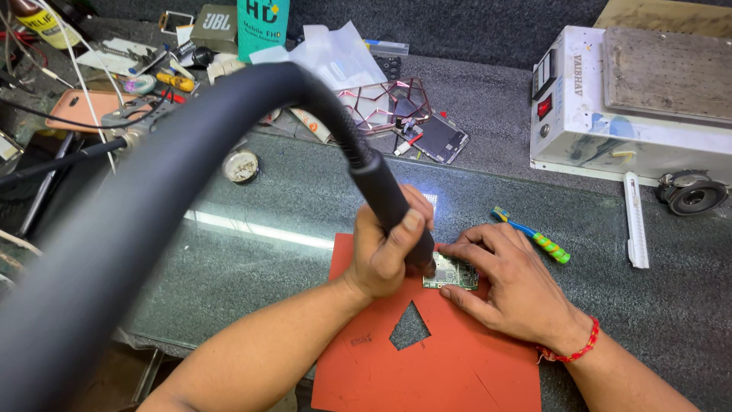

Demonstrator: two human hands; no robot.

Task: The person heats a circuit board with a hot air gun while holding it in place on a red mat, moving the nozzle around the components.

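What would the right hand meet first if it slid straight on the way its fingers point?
The right hand points left, so probably the left hand gripping the black handpiece above the small circuit board.

A blue-green toothbrush [531, 236] lies beside a white blade [635, 220], near a white boxy machine [579, 114] and a small round tin [242, 165].
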